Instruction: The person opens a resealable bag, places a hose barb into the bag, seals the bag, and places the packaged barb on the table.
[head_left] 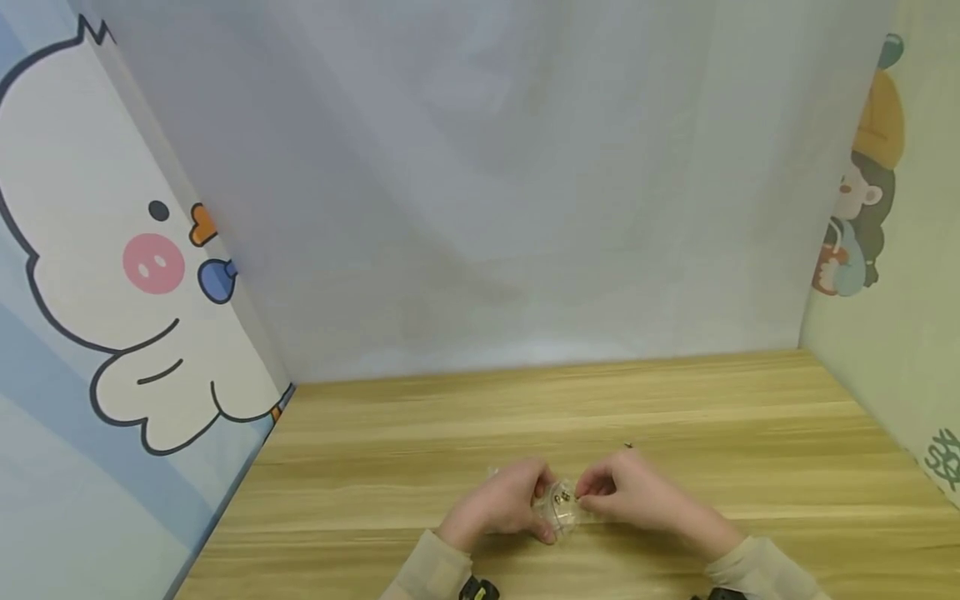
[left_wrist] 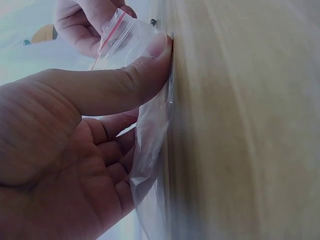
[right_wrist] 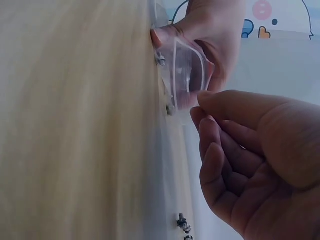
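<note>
Lengthwise, the clear bag (head_left: 566, 518) ran between my hands, gripped by my left hand (head_left: 510, 498), its zip end just beside my right hand (head_left: 637, 492), whose thumb and forefinger met, on what I couldn't tell. Past that hand on the worktop (head_left: 450, 425), the right-wrist view resolved metal fasteners (right_wrist: 183, 223); the head view gave only a dark speck (head_left: 628, 445).

Small metal pieces (right_wrist: 183, 223) lie on the wood-grained table (head_left: 360, 442).

Txt: none legible | R wall (head_left: 922, 333): grn marks (head_left: 943, 457) (letter-like, can't read)
</note>
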